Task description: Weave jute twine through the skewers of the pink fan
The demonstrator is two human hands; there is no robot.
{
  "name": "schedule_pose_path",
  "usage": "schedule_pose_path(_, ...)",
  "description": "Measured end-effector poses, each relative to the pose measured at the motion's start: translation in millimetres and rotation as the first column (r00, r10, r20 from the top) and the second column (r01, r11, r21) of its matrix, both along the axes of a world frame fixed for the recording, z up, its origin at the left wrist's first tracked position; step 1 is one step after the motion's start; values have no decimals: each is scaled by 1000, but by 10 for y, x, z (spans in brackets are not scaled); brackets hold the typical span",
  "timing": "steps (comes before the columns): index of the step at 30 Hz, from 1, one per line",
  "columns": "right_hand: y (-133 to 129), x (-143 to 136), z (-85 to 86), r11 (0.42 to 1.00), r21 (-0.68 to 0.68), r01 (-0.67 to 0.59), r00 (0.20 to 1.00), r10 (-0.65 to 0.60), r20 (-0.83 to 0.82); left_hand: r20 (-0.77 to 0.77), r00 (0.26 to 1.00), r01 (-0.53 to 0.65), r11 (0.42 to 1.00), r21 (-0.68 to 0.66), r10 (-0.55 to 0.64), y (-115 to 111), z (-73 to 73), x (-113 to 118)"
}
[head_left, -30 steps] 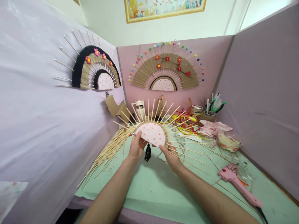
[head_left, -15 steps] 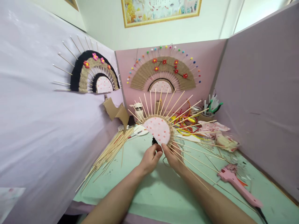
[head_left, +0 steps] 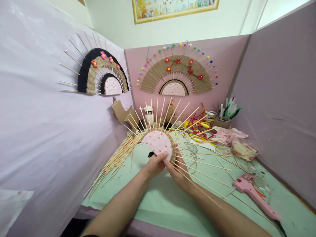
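Note:
Both hands hold a half-round woven fan (head_left: 158, 142) above the table, tilted down to the right. Its centre is pink with red dots, edged with twine weaving, and thin bamboo sticks (head_left: 187, 113) radiate from the rim. My left hand (head_left: 155, 165) is closed on the straight lower edge, its thumb on the pink face. My right hand (head_left: 178, 172) grips the lower right corner, with thumb in front and fingers behind, partly hidden by the sticks. A bit of black yarn (head_left: 150, 154) shows beside my left hand, below the fan.
Loose sticks (head_left: 116, 158) lie at the left. A pink glue gun (head_left: 255, 194) rests at the right. Behind are coloured pipe cleaners (head_left: 197, 128), a pot with pliers (head_left: 223, 120), dotted cloth (head_left: 228, 135) and folded cardboard (head_left: 123, 113). Two finished fans (head_left: 176, 74) hang on the partitions.
The fan has moved left and a little down. My left hand has come onto its front edge, thumb now on the pink face, where before it was just below. The view has shifted slightly.

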State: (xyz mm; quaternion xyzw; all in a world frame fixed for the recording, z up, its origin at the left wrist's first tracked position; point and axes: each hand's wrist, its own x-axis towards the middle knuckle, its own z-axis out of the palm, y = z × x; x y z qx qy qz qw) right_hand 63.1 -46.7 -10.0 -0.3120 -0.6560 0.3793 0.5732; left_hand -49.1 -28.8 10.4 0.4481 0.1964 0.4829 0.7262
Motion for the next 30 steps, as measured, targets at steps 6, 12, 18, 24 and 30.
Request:
schedule_pose_path(6, 9, 44, 88, 998, -11, -64, 998, 64, -6, 39, 997, -71, 997, -29, 72, 30, -14, -12)
schedule_pose_path(12, 96, 292, -21, 989, -144, 22, 986, 2, 167, 138, 978, -151, 988, -38, 155, 111, -1, -116)
schedule_pose_path(18, 117, 440, -52, 998, 6, 55, 954, -54, 296, 162, 965, -194, 977, -87, 206, 132, 26, -195)
schedule_pose_path(24, 3, 415, 33, 990, 93, -102, 891, 50, 451, 119, 976, -170, 981, -94, 181, 140, 11, -205)
schedule_pose_path(30, 35, 450, 50, 994, 74, -81, 869, 34, 494, 129, 969, -202, 976, -79, 211, 150, 18, -234)
